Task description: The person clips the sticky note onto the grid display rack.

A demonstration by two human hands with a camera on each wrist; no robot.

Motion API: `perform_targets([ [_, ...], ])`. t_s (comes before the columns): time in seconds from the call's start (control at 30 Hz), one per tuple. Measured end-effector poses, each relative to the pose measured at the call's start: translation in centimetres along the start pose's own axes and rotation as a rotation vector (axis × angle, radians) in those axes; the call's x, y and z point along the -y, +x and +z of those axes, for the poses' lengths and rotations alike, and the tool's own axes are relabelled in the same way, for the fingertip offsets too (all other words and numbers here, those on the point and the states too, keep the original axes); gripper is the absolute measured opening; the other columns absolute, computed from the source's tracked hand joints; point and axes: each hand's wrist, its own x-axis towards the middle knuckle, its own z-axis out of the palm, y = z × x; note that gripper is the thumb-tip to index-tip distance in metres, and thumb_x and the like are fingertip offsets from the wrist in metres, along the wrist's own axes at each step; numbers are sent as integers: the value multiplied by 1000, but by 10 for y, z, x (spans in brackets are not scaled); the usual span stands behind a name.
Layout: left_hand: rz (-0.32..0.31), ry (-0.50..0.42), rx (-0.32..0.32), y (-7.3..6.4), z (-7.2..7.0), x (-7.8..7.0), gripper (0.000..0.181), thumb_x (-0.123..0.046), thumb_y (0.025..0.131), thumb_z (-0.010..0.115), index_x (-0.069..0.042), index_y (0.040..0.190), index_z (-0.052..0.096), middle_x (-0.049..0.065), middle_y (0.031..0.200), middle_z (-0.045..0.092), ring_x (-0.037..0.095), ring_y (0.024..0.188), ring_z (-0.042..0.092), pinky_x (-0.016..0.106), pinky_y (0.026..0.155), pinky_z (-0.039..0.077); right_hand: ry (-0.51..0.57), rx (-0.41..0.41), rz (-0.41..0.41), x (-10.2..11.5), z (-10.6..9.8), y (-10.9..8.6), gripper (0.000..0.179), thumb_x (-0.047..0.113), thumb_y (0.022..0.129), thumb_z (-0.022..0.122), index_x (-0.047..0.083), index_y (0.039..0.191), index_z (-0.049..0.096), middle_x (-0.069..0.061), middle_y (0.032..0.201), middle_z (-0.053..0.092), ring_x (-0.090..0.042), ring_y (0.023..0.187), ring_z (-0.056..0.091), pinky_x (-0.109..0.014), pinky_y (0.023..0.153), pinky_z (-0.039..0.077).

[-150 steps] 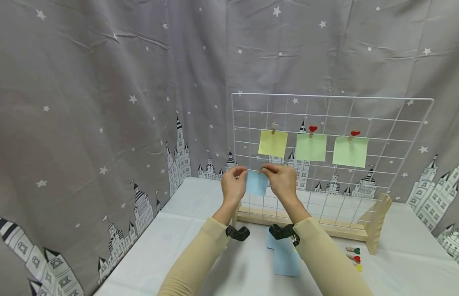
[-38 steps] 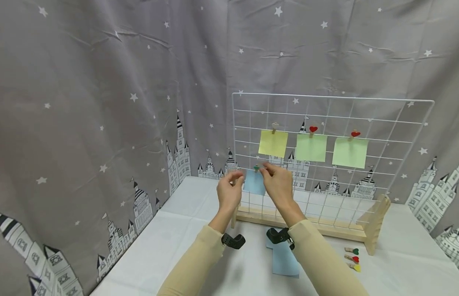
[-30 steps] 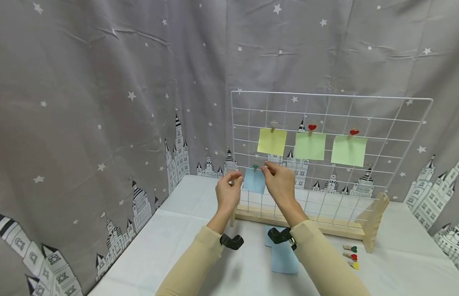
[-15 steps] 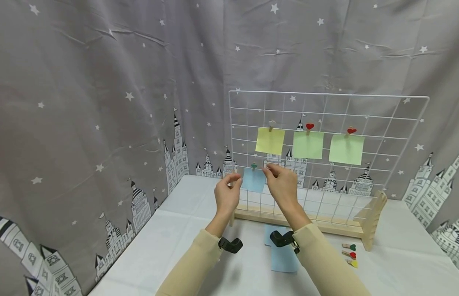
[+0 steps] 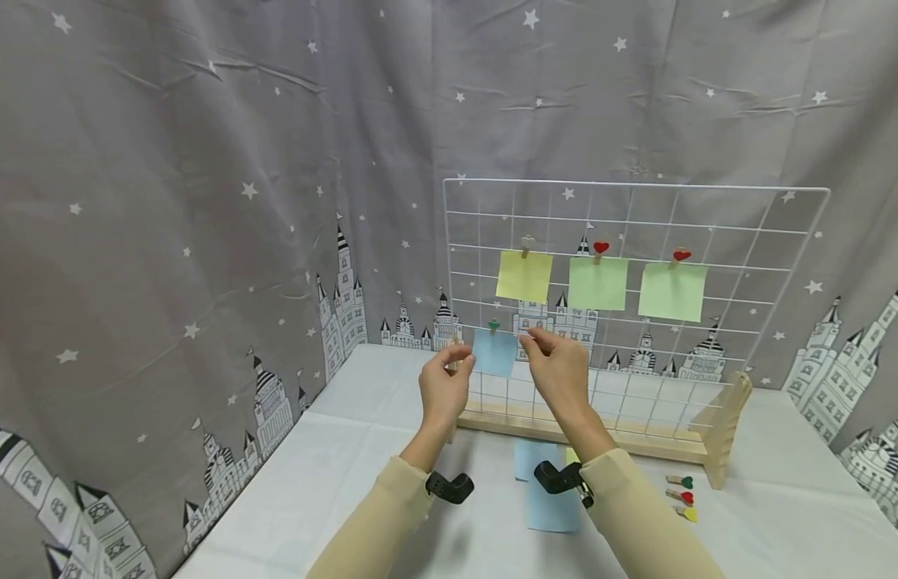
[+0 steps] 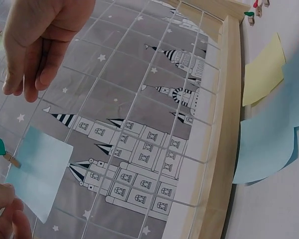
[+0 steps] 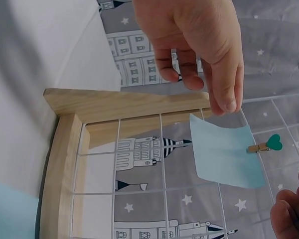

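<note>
A light blue sticky note (image 5: 494, 354) hangs on the white wire grid (image 5: 637, 186) from a small wooden clothespin with a green heart (image 7: 274, 142). My left hand (image 5: 444, 386) is at the note's left edge, thumb and forefinger close together. The right wrist view puts those left fingertips (image 7: 228, 105) just off the paper. Beyond the note's right edge, my right hand (image 5: 560, 374) hovers with fingers loosely bent and nothing between them. In the left wrist view a gap shows between the right hand (image 6: 47, 35) and the note.
A yellow note (image 5: 524, 276) and two green notes (image 5: 598, 283) hang higher on the grid by heart clothespins. The grid stands in a wooden base (image 5: 658, 442). Blue notes (image 5: 553, 511), a yellow note (image 6: 265, 74) and several heart clothespins (image 5: 682, 497) lie on the table.
Five seconds ago my left hand held the note's edge and my right hand pinched the clothespin. Both have let go; the right hand has drawn off to the right.
</note>
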Motion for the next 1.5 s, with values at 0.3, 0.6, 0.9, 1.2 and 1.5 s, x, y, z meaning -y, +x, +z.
perform_targets([
  [0.3,-10,-14,25,-7,2,-3,14,-18,94,75,-16,108,77,-2,108,77,12,72,61,26,65,50,-9,13,23,-7,-8,-5,26,21,97,72,4,117,78,-14,105,79,-26,87,77,-34,69,59],
  [0.6,3,17,50,-13,6,-4,14,-19,93,76,-16,107,77,-1,108,78,10,70,60,24,63,48,-27,-3,13,-16,-14,-11,26,22,96,74,4,116,78,-14,102,80,-27,85,77,-39,71,60],
  [0.9,2,23,78,-20,14,-3,13,-20,93,77,-17,105,78,-2,107,78,11,69,59,25,64,49,-33,8,62,-28,-21,-19,27,20,96,74,4,116,78,-15,103,79,-28,88,77,-36,71,60],
  [1.2,2,34,129,-30,20,-2,16,-22,93,77,-16,108,77,-2,108,77,11,69,58,25,62,48,-32,42,110,-36,-26,-27,29,24,96,74,7,120,77,-13,107,79,-26,93,76,-30,73,59],
  [1.5,26,30,147,-36,22,0,16,-21,93,77,-15,108,77,-1,108,78,20,81,64,25,72,49,-65,35,139,-45,-30,-35,30,23,95,75,8,121,77,-13,103,80,-27,92,77,-41,78,60],
])
